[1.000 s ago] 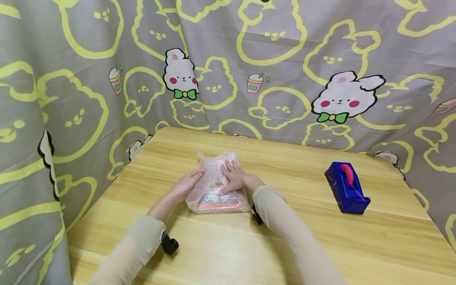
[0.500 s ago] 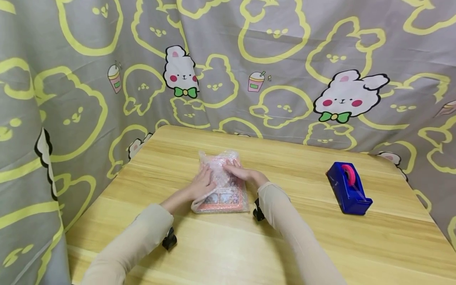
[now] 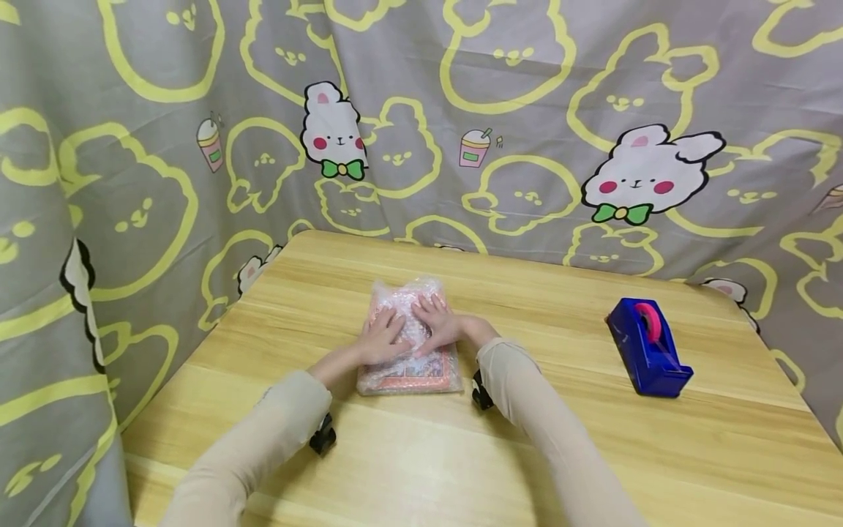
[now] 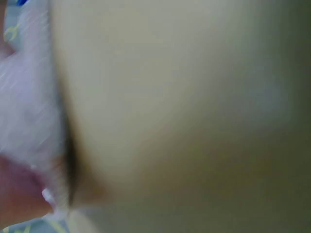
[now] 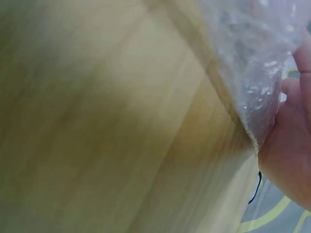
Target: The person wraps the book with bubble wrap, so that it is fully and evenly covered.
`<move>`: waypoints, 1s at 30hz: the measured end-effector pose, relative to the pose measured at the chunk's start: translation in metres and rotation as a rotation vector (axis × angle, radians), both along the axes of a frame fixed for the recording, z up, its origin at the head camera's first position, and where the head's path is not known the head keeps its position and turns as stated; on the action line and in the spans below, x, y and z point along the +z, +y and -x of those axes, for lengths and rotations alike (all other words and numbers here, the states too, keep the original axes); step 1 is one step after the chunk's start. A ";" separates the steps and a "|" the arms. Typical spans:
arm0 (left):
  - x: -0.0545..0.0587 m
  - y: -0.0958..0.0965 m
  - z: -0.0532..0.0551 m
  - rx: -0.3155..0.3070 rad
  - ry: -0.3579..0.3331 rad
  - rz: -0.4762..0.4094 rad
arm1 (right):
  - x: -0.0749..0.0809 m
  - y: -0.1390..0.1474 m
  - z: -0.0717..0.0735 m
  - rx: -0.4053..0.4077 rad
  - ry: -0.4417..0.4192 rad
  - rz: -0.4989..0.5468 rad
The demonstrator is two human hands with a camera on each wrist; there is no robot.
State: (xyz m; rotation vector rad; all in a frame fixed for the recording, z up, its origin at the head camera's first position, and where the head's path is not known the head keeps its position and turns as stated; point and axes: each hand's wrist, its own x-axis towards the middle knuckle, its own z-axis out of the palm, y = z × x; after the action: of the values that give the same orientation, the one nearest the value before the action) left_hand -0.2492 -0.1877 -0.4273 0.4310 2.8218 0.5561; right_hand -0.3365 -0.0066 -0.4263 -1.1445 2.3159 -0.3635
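Observation:
A flat, reddish printed item wrapped in bubble wrap (image 3: 421, 382) lies on the wooden table, its picture panels showing through the plastic. My left hand (image 3: 380, 342) rests on the wrap's left half with the fingers spread. On the right half, my right hand (image 3: 437, 323) presses down, fingers also spread, its thumb close to the left one. In the right wrist view the crinkled bubble wrap (image 5: 248, 73) meets the heel of my right hand (image 5: 289, 141). The left wrist view is blurred; the wrap (image 4: 29, 102) shows at its left edge.
A blue tape dispenser (image 3: 648, 351) with a pink-cored roll stands to the right on the wooden table (image 3: 540, 454). Grey curtains (image 3: 408, 66) with yellow rabbit outlines hang behind the table and along its left side.
My left hand has moved right, from the wrap's raised left edge onto its top, and the loose flap now lies folded over the item. My right hand lifted slightly, then flattened down again.

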 end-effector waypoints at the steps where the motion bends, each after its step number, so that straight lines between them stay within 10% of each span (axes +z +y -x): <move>1: 0.004 -0.002 0.001 -0.026 -0.033 -0.008 | 0.000 0.000 -0.001 -0.001 0.008 -0.001; 10: 0.025 -0.012 0.011 -0.235 -0.244 0.110 | -0.001 0.000 -0.004 -0.004 0.029 0.005; 18: 0.019 0.004 0.006 -0.183 -0.187 0.323 | 0.001 -0.003 -0.004 -0.017 0.058 -0.033; 30: 0.013 0.004 0.010 -0.225 -0.146 0.323 | 0.001 0.004 -0.015 -0.055 0.131 0.013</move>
State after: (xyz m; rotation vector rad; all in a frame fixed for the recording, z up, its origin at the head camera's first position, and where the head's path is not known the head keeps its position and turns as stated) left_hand -0.2587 -0.1839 -0.4141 0.6031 2.6103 0.0793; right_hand -0.3218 -0.0027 -0.4255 -1.1434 2.4660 -0.3331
